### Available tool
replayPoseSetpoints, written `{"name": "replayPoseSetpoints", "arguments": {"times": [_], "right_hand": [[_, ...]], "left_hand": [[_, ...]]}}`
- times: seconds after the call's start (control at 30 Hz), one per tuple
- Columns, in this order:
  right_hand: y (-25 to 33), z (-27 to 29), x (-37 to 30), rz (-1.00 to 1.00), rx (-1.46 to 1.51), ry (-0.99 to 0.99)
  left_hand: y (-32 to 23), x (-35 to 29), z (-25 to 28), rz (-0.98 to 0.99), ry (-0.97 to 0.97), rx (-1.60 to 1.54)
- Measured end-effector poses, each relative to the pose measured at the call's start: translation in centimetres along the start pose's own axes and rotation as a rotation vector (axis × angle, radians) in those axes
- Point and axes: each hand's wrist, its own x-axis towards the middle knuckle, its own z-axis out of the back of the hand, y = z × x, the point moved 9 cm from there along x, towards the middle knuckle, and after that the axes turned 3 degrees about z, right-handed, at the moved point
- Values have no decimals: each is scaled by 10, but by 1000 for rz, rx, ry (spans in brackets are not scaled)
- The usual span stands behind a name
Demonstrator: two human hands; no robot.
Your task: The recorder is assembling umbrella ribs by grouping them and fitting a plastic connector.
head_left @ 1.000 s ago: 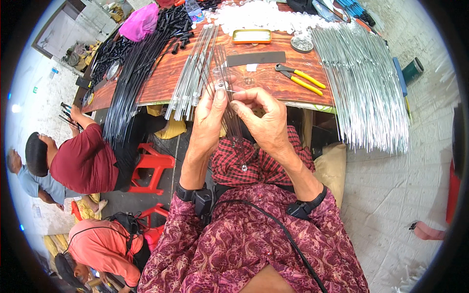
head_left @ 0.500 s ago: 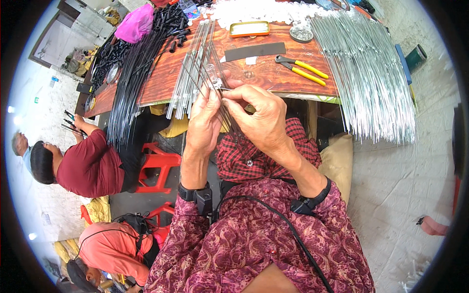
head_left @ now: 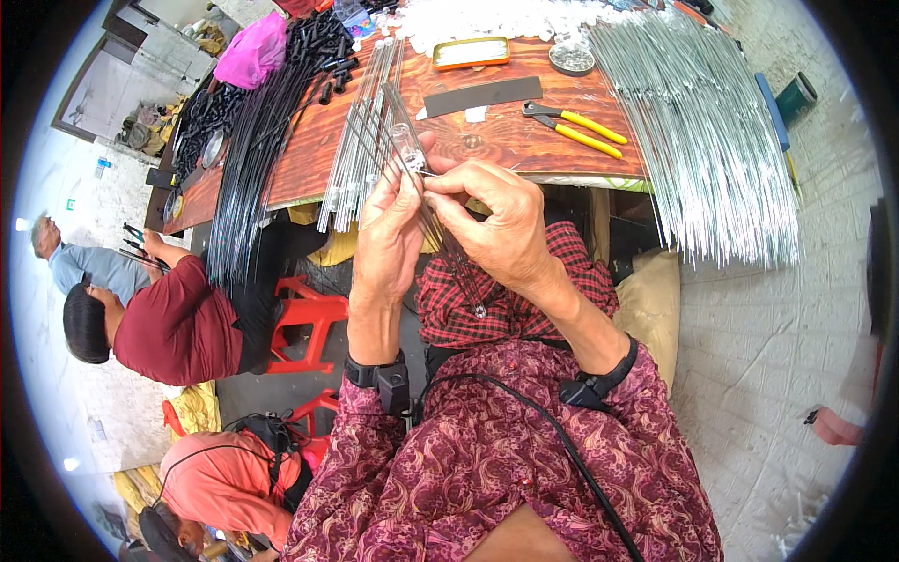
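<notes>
My left hand [head_left: 384,239] is closed around a bundle of thin dark metal rods [head_left: 452,251], which look like umbrella ribs. The rods slant from above the fingers down toward my lap, where a small round metal end piece [head_left: 479,311] shows. Among them, at my left fingertips, sits a white notched ring [head_left: 413,161] with a clear plastic tube [head_left: 404,138] just above it. My right hand [head_left: 501,220] pinches beside this ring. A thin pale wire runs at its fingertips; whether the pinch grips the wire or a rod is hidden.
On the wooden table [head_left: 375,126] lie yellow-handled pliers [head_left: 585,136], a dark flat strip [head_left: 482,96], a yellow-rimmed tin [head_left: 471,52] and a round dish [head_left: 571,58]. Silvery rods [head_left: 698,150] overhang its right edge, black rods [head_left: 248,187] its left. Co-workers sit at left near red stools [head_left: 309,323].
Both hands stay nearly in place at the white ring, with only slight finger movement. The view has shifted a little. At far left, a person in light blue shows more fully.
</notes>
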Motion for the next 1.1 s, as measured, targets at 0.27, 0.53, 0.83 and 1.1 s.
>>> {"name": "replayPoseSetpoints", "arguments": {"times": [0.27,0.53,0.83,1.1], "right_hand": [[-14,-2,-6,-169,171,24],[-10,0,-2,-167,83,59],[-5,5,-3,-122,-26,32],[-25,-3,-5,-393,-57,202]], "left_hand": [[5,3,7,5,-19,-28],[1,0,2,-3,-14,3],[4,-1,8,32,-42,46],[-1,-4,11,37,-34,127]]}}
